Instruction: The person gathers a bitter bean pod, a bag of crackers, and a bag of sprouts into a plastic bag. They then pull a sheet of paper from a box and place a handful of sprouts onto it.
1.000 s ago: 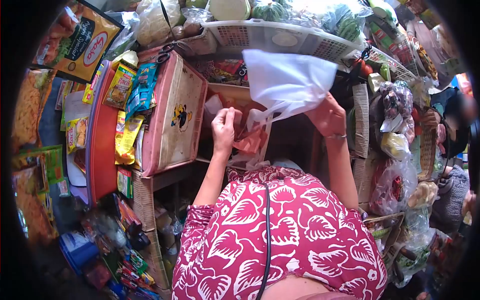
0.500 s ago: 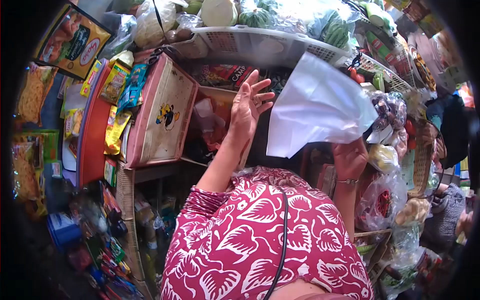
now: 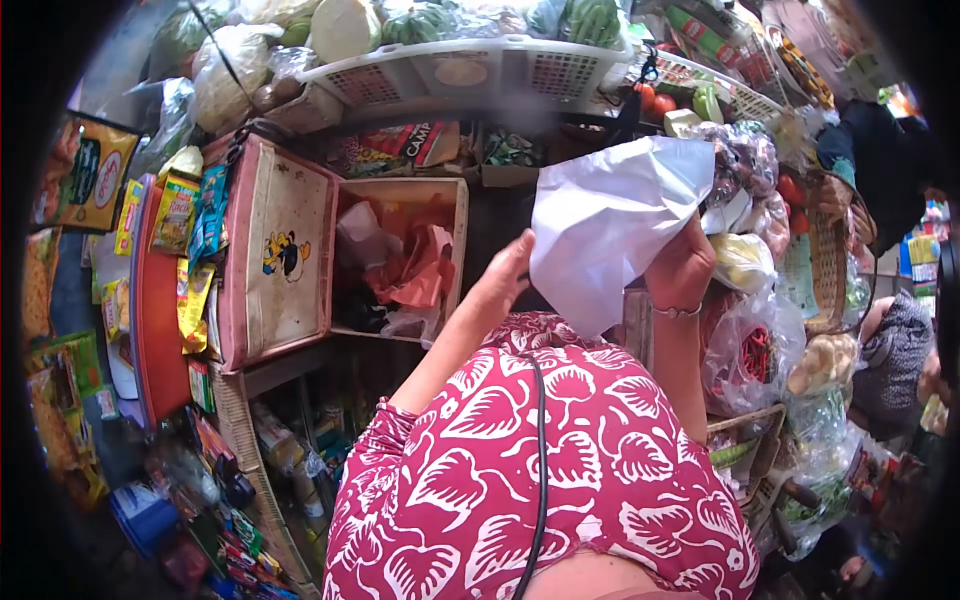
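Observation:
A thin, creased white sheet (image 3: 615, 225) hangs in front of me, its lower corner near my patterned shirt. My right hand (image 3: 683, 268), with a bracelet at the wrist, is closed on the sheet's right side, and the sheet covers part of the fingers. At the sheet's left edge is my left hand (image 3: 505, 280), fingers stretched out and close together, their tips right by the edge. To the left of that hand stands an open box (image 3: 455, 250) with crumpled red and white plastic bags (image 3: 425, 275) in it.
The box's raised lid (image 3: 285, 255) leans left beside hanging seasoning packets (image 3: 178, 215). A white crate (image 3: 460, 75) of vegetables spans the back. On the right are tomatoes (image 3: 655, 102), a plastic bag of red chillies (image 3: 755, 355) and a person's sleeve (image 3: 900, 345).
My left hand has come down to the sheet's left edge from a raised, spread pose. The sheet has swung lower, and the view has shifted, bringing more of the box's inside into sight.

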Demonstrator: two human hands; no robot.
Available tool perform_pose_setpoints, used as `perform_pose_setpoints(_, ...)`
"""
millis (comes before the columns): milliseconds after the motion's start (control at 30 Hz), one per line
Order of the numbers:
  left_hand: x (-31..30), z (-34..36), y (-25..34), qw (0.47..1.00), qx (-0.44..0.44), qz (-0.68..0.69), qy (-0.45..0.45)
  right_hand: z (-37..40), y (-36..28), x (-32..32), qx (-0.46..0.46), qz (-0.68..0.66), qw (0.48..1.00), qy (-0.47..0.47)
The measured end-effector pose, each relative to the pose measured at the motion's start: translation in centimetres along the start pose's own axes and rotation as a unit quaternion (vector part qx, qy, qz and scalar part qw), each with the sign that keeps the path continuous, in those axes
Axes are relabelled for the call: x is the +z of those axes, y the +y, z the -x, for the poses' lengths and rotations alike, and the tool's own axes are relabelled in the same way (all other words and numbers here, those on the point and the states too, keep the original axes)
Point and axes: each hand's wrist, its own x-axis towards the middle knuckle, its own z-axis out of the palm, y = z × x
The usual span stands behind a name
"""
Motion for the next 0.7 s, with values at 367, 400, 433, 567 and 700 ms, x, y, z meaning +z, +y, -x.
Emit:
perform_pose_setpoints(367,4.1,0.2,7.6,0.748,0.309,-0.583,-0.074,1.8,-3.6,7.9,-0.270,0.740,0.582,-0.201)
perform_pose_setpoints(400,5.6,0.7,8.3,0.706,0.277,-0.641,-0.116,2.2,-2.9,9.4,-0.219,0.773,0.524,-0.282)
perform_pose_setpoints(433,5.9,0.8,8.4,0.684,0.304,-0.653,-0.118,2.3,-2.3,9.4,-0.186,0.794,0.489,-0.309)
perform_pose_setpoints(567,4.8,3.0,11.4,0.720,0.231,-0.646,-0.107,0.7,-4.7,6.7,-0.059,0.820,0.475,-0.314)
perform_pose_setpoints(700,-3.7,5.1,13.0,0.923,0.177,-0.340,-0.043,1.0,-9.9,5.1,-0.020,0.721,0.661,-0.205)
